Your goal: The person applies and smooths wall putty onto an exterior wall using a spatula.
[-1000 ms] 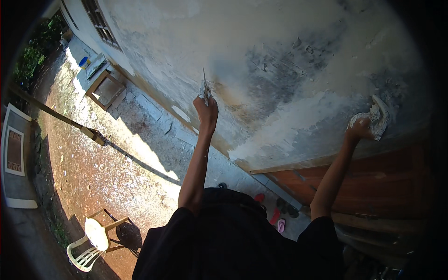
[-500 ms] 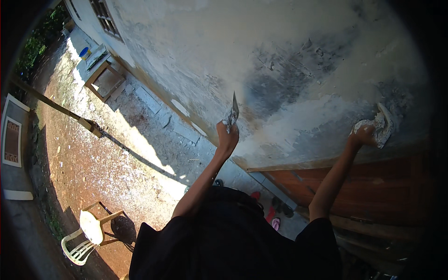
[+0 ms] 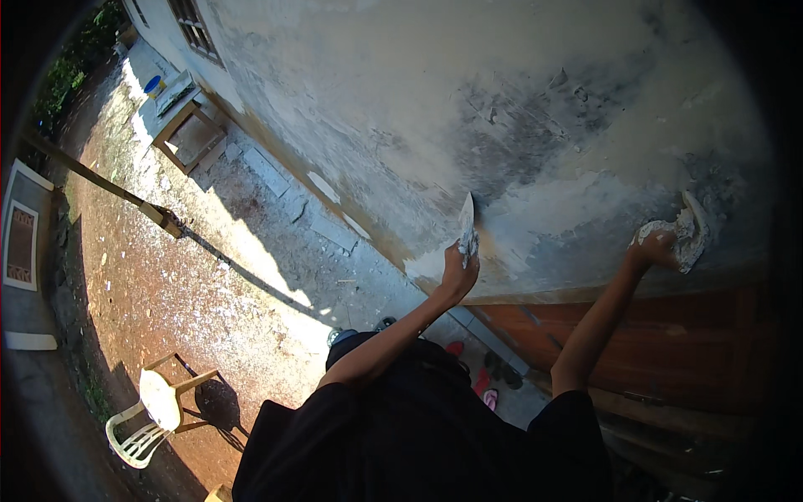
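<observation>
My left hand is closed round the handle of a pointed trowel, its blade upward and close to the wall. Pale paste clings about the handle end. Farther right, my right hand grips a curved tool caked in white plaster; the coating hides its exact kind. Plaster also covers the fingers of that hand. Between and above my hands, the wall carries a rough dark patch with ridges and smears, and a paler smeared band below it.
A reddish-brown wooden panel lies below my right arm. Footwear sits by the wall's foot. A plastic chair stands at the lower left, a pole above it. Farther off are a wooden stand and a blue bucket.
My left hand has moved right and a little down along the wall with the trowel. My right hand keeps nearly the same place, its plaster-caked tool still held.
</observation>
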A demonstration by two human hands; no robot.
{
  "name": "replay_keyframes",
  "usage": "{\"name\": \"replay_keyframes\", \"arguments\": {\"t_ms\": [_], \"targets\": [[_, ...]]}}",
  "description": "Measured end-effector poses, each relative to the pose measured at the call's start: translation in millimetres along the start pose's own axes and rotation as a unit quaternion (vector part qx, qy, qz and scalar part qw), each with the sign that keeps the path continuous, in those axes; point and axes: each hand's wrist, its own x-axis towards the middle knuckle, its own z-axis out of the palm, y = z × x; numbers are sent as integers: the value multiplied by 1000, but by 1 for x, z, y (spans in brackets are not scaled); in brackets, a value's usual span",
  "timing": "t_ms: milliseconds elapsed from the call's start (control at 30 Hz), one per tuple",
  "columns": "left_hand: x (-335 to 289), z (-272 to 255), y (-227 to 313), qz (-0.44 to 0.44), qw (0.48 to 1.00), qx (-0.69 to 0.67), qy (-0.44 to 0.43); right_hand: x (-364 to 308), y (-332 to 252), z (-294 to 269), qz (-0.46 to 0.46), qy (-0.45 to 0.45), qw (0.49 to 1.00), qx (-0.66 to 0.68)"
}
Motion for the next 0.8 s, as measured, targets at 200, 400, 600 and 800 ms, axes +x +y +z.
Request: {"name": "replay_keyframes", "arguments": {"t_ms": [200, 400, 600, 800], "targets": [[65, -75, -18, 24, 975, 102, 197, -18, 15, -1, -10, -17, 998, -55], [113, -52, 9, 41, 982, 82, 167, -33, 21, 13, -21, -28, 995, -95], [7, 15, 82, 98, 990, -19, -103, -56, 46, 6, -30, -48, 988, -147], [42, -62, 53, 62, 993, 94, 45, -75, 55, 11, -40, -64, 977, -199]]}}
